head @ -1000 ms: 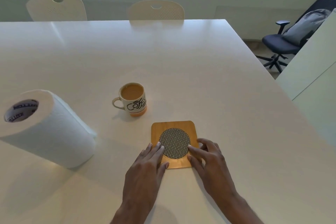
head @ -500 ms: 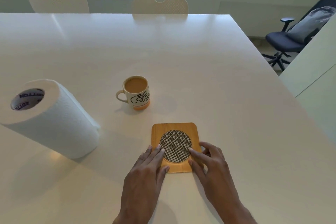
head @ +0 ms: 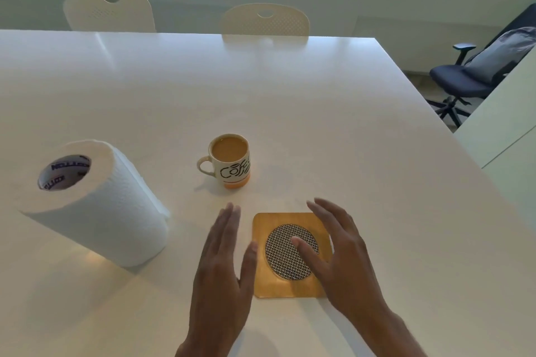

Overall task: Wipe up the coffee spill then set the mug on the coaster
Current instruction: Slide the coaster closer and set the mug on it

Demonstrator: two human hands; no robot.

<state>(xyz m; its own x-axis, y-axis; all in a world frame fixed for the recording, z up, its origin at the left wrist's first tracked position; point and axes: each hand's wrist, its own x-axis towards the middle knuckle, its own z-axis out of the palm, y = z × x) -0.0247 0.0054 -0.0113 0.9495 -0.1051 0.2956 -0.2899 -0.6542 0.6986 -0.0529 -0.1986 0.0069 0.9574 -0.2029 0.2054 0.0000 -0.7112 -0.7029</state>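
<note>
While both hands, left hand [head: 222,265] and right hand [head: 342,258], hover spread and empty beside the coaster [head: 291,253] low in frame, the brimming mug [head: 230,161] at centre looks fragile, spill-prone; grip its handle.

Both hands empty, fingers spread flat: the left hand [head: 222,266] just left of the wooden coaster [head: 290,255], the right hand [head: 345,264] over its right side, thumb across the woven disc. Mug [head: 230,161] full of coffee stands upright beyond it. Paper roll [head: 95,206] upright, far left on the white tabletop [head: 319,113].
</note>
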